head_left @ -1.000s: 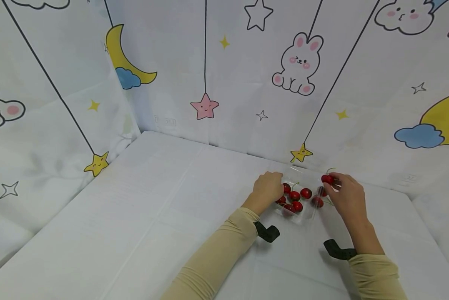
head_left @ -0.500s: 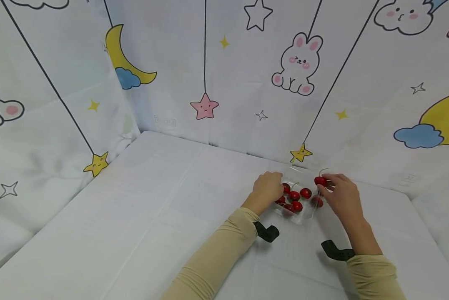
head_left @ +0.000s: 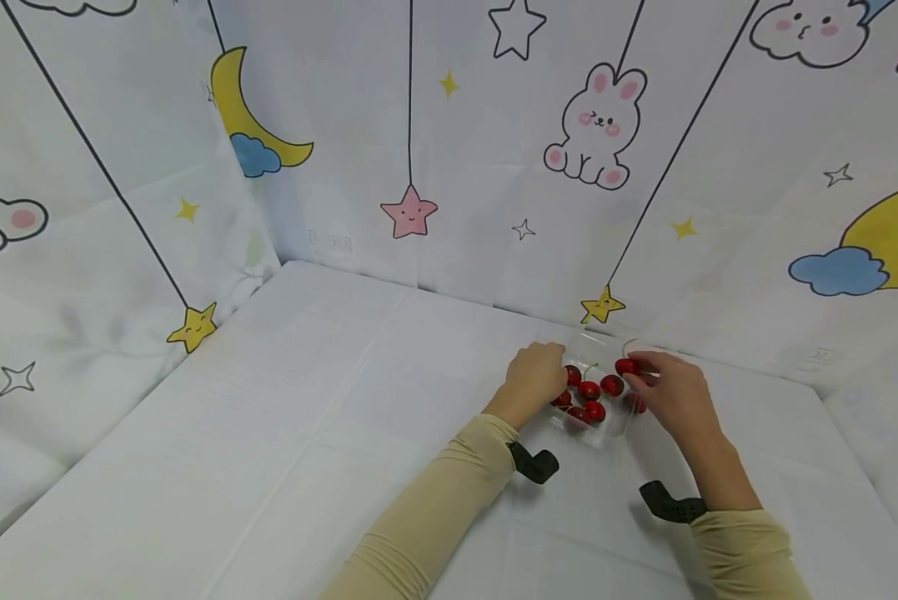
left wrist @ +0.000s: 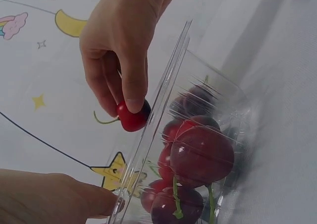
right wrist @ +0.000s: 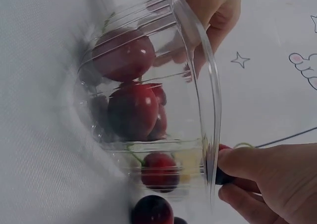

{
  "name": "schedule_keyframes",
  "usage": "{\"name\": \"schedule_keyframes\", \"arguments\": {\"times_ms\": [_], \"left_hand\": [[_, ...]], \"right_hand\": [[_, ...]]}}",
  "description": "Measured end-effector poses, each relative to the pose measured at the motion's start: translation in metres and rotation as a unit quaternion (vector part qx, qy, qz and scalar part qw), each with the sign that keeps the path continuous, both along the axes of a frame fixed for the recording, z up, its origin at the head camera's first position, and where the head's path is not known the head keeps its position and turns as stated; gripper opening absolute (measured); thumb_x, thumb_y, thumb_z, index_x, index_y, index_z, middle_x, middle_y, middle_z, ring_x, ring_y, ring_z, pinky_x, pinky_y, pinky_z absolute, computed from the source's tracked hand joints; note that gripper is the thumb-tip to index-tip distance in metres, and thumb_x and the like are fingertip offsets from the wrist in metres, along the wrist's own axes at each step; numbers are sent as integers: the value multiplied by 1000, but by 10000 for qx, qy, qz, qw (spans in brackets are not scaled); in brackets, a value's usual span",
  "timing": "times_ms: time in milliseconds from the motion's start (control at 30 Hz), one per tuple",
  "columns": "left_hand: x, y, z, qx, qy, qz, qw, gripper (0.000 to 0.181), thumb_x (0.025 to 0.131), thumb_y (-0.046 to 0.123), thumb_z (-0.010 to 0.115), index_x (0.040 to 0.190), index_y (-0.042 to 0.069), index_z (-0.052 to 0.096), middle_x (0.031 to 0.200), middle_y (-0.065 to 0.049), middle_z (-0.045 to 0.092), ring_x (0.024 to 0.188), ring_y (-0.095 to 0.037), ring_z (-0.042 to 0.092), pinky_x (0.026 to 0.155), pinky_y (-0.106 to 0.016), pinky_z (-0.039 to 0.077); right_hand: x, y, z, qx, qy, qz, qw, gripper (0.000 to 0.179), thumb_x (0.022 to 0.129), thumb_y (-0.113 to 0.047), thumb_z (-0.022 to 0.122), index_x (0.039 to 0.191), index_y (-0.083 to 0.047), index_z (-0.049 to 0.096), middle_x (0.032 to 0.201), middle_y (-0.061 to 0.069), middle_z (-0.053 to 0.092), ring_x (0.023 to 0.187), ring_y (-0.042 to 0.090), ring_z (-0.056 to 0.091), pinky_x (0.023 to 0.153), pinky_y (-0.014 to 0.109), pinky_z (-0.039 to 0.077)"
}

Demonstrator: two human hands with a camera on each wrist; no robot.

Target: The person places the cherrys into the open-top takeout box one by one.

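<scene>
A clear plastic container [head_left: 604,430] with several dark red cherries [head_left: 589,391] in it stands on the table. My left hand [head_left: 536,375] grips its left side; in the left wrist view the thumb [left wrist: 101,200] lies at the rim. Over the right side, my right hand [head_left: 669,385] pinches a cherry [head_left: 625,367] between thumb and fingertips, its green stem sticking out. In the left wrist view this held cherry [left wrist: 132,116] hangs right by the rim. Outside the right wall lies a loose cherry [head_left: 634,403], partly covered by the right hand.
White cloth covers the table [head_left: 283,433], which stretches far to the left. Close behind the container rises a white backdrop [head_left: 479,167] printed with stars, moons and rabbits. A black wrist mount [head_left: 534,463] sits on the left wrist, another mount [head_left: 671,502] on the right.
My right hand has moved left with the pinched cherry, from beside the container to over its right side. The left hand and container have stayed still.
</scene>
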State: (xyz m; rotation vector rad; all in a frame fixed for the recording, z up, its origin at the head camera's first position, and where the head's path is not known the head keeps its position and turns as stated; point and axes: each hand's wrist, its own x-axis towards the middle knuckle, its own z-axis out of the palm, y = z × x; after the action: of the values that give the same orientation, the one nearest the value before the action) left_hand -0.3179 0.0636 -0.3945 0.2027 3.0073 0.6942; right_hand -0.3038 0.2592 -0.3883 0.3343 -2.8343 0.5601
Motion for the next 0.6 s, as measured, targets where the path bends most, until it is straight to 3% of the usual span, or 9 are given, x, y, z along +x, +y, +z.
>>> {"name": "schedule_keyframes", "arguments": {"times_ms": [333,600], "left_hand": [[0,-1,0,111,-18,-33,9999,38,93,24,57,131,23,59,124,4,65,90,-12,66,61,-23,51],[2,-2,1,58,73,-93,9999,37,93,23,57,129,22,60,121,3,67,92,-13,66,65,-24,52]], "right_hand": [[-1,-10,-5,385,-463,174,9980,35,86,-14,69,117,2,64,107,25,67,92,37,66,74,47,55],[0,-17,-6,762,-458,379,9953,33,83,-9,71,113,2,67,104,22,69,92,35,65,78,49,53]]}}
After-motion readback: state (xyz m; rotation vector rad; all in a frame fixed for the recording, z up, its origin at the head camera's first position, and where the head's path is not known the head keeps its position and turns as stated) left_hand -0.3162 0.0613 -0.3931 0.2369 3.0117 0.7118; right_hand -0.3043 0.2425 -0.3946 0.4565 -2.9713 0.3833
